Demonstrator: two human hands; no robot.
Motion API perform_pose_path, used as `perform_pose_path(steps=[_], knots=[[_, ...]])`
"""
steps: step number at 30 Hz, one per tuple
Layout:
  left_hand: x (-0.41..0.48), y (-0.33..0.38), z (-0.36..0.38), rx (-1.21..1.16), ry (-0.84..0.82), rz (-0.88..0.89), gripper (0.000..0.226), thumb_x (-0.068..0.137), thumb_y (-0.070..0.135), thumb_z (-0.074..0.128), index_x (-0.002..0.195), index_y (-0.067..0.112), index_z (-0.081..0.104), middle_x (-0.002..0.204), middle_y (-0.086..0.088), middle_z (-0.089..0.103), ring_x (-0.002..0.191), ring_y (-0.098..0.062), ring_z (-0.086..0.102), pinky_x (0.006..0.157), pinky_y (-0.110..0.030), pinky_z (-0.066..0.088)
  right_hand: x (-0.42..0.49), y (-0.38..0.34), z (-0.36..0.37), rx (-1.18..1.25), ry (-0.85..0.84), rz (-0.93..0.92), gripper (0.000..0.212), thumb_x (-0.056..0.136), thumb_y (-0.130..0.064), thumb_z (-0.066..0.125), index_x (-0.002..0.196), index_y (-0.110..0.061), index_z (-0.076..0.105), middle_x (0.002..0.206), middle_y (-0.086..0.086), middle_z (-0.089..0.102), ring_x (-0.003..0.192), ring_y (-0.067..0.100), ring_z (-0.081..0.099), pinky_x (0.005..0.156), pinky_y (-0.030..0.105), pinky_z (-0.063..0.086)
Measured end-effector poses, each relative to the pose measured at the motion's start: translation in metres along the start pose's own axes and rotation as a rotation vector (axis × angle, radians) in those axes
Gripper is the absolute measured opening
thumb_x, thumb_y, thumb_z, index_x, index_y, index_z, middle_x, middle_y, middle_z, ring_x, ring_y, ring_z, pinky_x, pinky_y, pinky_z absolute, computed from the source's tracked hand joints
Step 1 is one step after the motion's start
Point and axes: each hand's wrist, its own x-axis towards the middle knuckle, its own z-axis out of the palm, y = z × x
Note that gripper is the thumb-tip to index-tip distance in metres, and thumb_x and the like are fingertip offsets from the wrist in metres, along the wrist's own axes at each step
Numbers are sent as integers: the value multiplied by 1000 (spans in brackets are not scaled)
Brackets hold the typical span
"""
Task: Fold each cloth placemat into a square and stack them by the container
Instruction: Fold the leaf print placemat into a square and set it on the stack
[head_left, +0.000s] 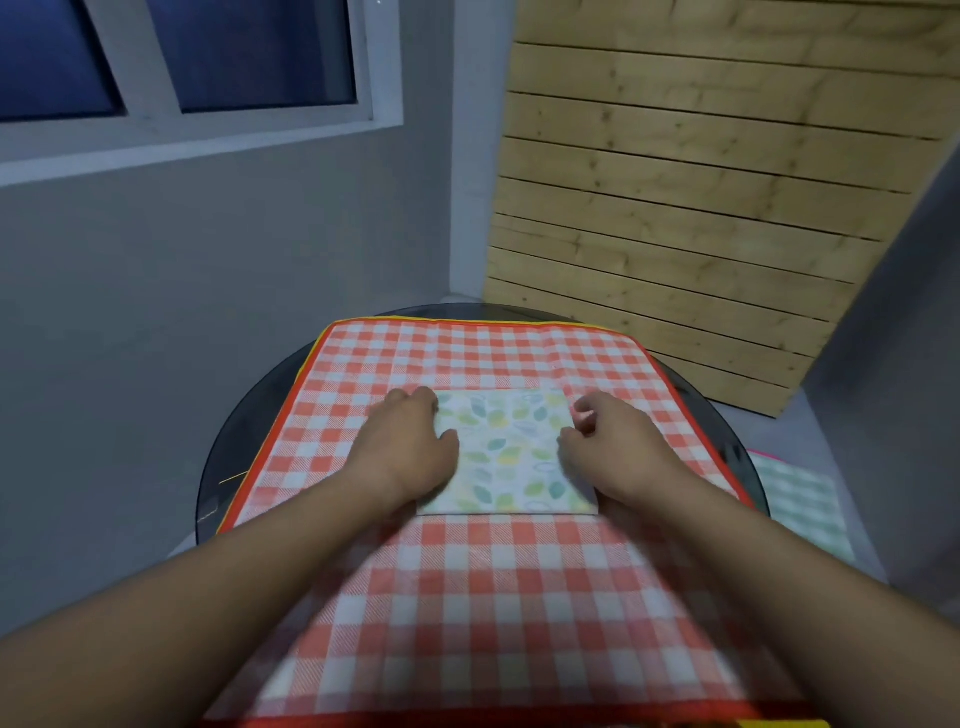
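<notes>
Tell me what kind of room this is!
Probably a corner of a home: a round dark table under a red checked cloth, a window in a grey wall, and wooden slats nearby.

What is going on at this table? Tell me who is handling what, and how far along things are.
A person is working on a leaf-print placemat, which is already folded into a small square. It lies on a red-checked cloth covering a round dark table. The left hand holds its left edge and the right hand its right edge, fingers curled. A blurred green-checked cloth lies off to the right. No container is in view.
</notes>
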Motion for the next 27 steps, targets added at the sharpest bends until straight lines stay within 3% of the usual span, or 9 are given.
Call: perform_pose_path(steps=[3,6,9,13,17,20,22,25,27], knots=[[-3,1,-6,-83,-91,-88,54,91,42,63,135,19,43,122,-1,56,97,-19,59,77,-31,57,-4,-4,-4,-7,-49,83,26,92,-29,59,113,-13,57,116,7,65,98,24,61,80,36,50],[-3,4,-12,-117,-127,-149,54,88,45,67,129,18,44,106,4,56,88,-14,57,58,-24,45,-3,-9,-8,88,-52,153,31,89,-29,66,107,-4,61,109,12,66,94,24,63,84,42,54],[-2,7,-19,-185,-166,-212,55,85,45,72,124,17,46,98,4,54,83,-12,54,56,-24,41,-4,-14,-11,209,-95,249,25,88,-27,69,102,-7,62,88,2,63,74,15,59,65,34,52],[-2,10,-24,-285,-169,-259,52,84,40,76,121,14,49,99,0,57,79,-13,54,54,-25,37,-2,-11,-11,363,-98,303,15,89,-20,69,91,-11,57,87,4,65,67,14,60,49,24,41],[-2,11,-22,-418,-154,-255,39,85,34,77,107,11,55,92,-3,60,74,-14,53,55,-26,39,3,-6,-6,400,-60,247,37,90,-18,68,122,-13,51,106,-1,54,82,15,59,52,24,41],[-3,11,-16,-586,-99,-217,36,83,35,79,103,16,56,99,0,59,81,-11,55,58,-24,41,2,-1,-4,443,-10,178,43,91,-15,65,130,-18,49,108,6,52,75,17,57,45,19,40],[-6,18,-13,-693,-49,-167,40,82,38,80,109,18,57,105,3,58,88,-12,59,62,-25,46,-2,3,-9,481,32,151,40,91,-14,64,129,-21,52,103,8,51,63,13,53,38,13,37],[-8,40,-2,-820,2,-126,43,79,38,82,112,23,59,131,-10,57,116,-30,62,91,-41,55,-10,17,-26,532,155,107,35,90,-10,64,123,-19,57,79,2,48,53,11,44,37,11,34],[-11,63,7,-837,-16,-73,43,82,35,80,117,23,58,136,-14,55,124,-34,57,91,-39,52,-19,32,-44,545,243,92,33,87,-11,66,118,-20,60,69,-4,47,53,11,44,43,13,37]])
